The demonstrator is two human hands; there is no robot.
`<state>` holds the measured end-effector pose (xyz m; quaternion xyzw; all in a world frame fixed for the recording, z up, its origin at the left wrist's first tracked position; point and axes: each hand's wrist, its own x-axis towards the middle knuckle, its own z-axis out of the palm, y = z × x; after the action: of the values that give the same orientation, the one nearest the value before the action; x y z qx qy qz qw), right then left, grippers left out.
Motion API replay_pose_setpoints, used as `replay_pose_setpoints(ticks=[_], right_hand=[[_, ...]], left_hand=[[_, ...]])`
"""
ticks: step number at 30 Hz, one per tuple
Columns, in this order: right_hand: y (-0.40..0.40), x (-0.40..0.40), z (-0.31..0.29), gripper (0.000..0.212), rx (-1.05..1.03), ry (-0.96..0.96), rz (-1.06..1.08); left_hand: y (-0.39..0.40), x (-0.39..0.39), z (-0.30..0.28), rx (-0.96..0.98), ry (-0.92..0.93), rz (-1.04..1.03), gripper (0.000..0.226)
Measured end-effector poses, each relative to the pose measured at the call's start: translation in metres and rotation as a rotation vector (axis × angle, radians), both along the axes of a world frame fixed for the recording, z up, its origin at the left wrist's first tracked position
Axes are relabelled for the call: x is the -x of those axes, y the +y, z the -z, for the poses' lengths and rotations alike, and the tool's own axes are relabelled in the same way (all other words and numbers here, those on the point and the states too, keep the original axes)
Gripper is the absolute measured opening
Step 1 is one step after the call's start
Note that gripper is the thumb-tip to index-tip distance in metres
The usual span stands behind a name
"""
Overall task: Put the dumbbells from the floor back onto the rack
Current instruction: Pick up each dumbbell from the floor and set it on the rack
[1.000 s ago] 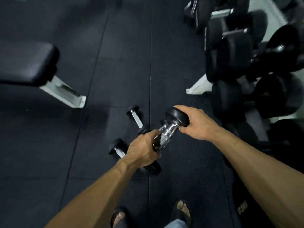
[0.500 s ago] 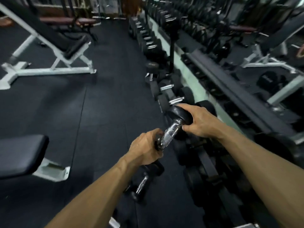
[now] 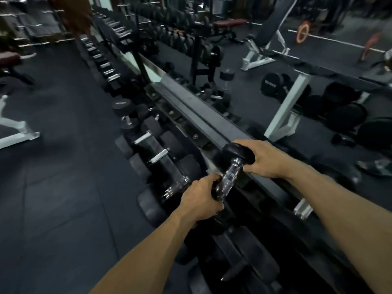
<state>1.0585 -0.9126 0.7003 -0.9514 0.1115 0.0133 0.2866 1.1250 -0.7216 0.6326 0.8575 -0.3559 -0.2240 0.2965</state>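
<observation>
Head view: the gaze has swung up off the floor and the dumbbell [image 3: 231, 170] now hangs over the rack [image 3: 191, 115].
Left hand [image 3: 201, 198] grips the near end, right hand [image 3: 265, 159] cups the far head; best lowered level into an open cradle.

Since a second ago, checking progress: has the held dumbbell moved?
Yes. The dumbbell has gone from above the floor to over the rack.

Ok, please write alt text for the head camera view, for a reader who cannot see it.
Two bare hands carry one small dumbbell above a long dumbbell rack: the left hand grips its near end, the right hand its far black head. Dark rubber floor lies to the left.
</observation>
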Motion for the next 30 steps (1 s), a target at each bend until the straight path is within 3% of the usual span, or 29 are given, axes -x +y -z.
replay_pose_setpoints(ticks=[4, 10, 15, 22, 30], right_hand=[[-0.083, -0.019, 0.006, 0.068, 0.041, 0.014, 0.101], [-0.161, -0.064, 0.018, 0.066, -0.029, 0.103, 0.179], [-0.187, -0.085, 0.05, 0.071, -0.06, 0.188, 0.175], [-0.189, -0.084, 0.046, 0.07, -0.069, 0.224, 0.162], [-0.168, -0.083, 0.03, 0.068, 0.142, 0.273, 0.182]], left_hand=[[-0.084, -0.031, 0.002, -0.01, 0.029, 0.064, 0.06], [-0.163, -0.072, 0.01, -0.032, 0.047, 0.089, 0.066], [-0.18, -0.09, 0.026, -0.096, 0.104, 0.082, 0.065], [-0.185, -0.093, 0.028, -0.125, 0.139, 0.072, 0.07], [-0.172, -0.089, 0.017, -0.08, 0.1, 0.097, 0.053]])
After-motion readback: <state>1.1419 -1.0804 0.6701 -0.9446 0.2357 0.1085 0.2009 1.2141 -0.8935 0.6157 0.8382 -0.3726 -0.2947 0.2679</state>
